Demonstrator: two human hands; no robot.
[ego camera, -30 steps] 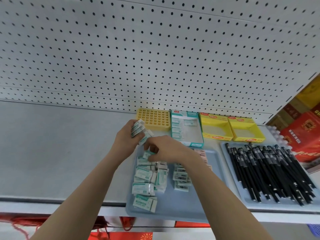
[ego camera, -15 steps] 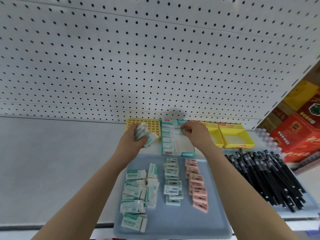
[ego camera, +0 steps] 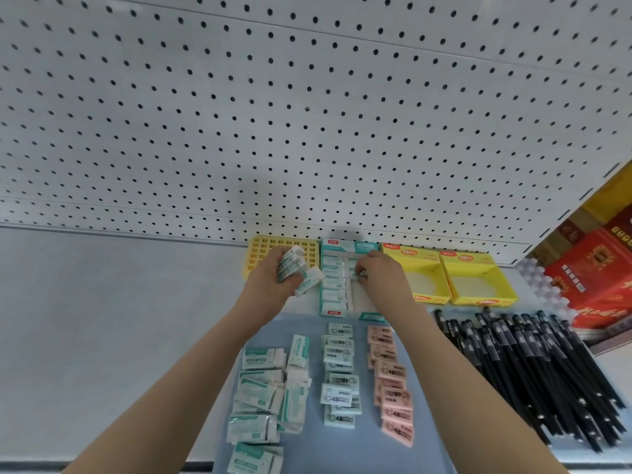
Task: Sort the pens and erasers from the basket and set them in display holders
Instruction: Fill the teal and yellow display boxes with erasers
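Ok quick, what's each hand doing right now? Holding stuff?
Left hand: closed around a stack of teal-and-white erasers.
Right hand: fingers pinched down inside the teal display box; probably on an eraser, but it cannot be told.

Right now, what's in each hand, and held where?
Left hand: a stack of teal-and-white erasers, clamped across their long sides. Right hand: fingertips pinch one eraser inside the teal display box; the exact hold is hidden.

Shelf [ego camera: 102,319] left of my arms is bare, free pass. Ahead the pegboard [ego camera: 307,114] blocks. Right side crowded: yellow boxes [ego camera: 478,295], pens [ego camera: 547,378]. Tray [ego camera: 369,449] between my forearms packed with erasers [ego camera: 338,378].
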